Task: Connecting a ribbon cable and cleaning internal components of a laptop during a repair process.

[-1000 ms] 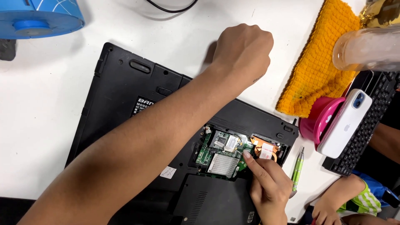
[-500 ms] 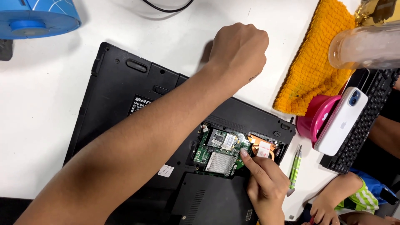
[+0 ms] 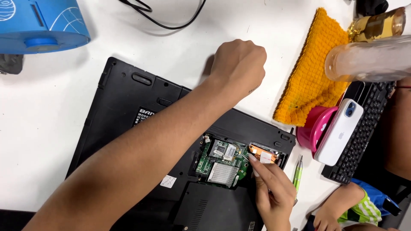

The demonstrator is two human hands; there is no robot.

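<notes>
We record a black laptop (image 3: 141,111) lying upside down on the white surface (image 3: 38,119), its bottom cover off over one bay. In that bay sit a green circuit board (image 3: 218,160) with a silver ribbed heat sink (image 3: 222,174) and, at the bay's far-right corner, a copper-coloured cooling piece (image 3: 262,153).

The left hand (image 3: 238,68) rests as a closed fist at the laptop's far edge, forearm crossing the case; we cannot tell whether its fingers enclose anything. The right hand (image 3: 274,194) comes in at the laptop's near-right corner. Its fingers (image 3: 253,161) are held narrow, tips touching the copper-coloured piece where it meets the board; whether they grip it, we cannot tell.

Against the frame one second earlier, both hands hold the same stations. The right fingertips have crept slightly from the heat sink's edge towards the copper piece. The laptop has not shifted.

Just right of the laptop lies a green pen (image 3: 297,173). Further right we note a white phone (image 3: 339,131) leaning on a pink bowl (image 3: 310,130), a black keyboard (image 3: 370,124) and an orange knitted cloth (image 3: 312,77). A blue round device (image 3: 43,23) stands beyond the laptop's far-left corner. Another person's small hand (image 3: 329,214) shows beside the right hand.
</notes>
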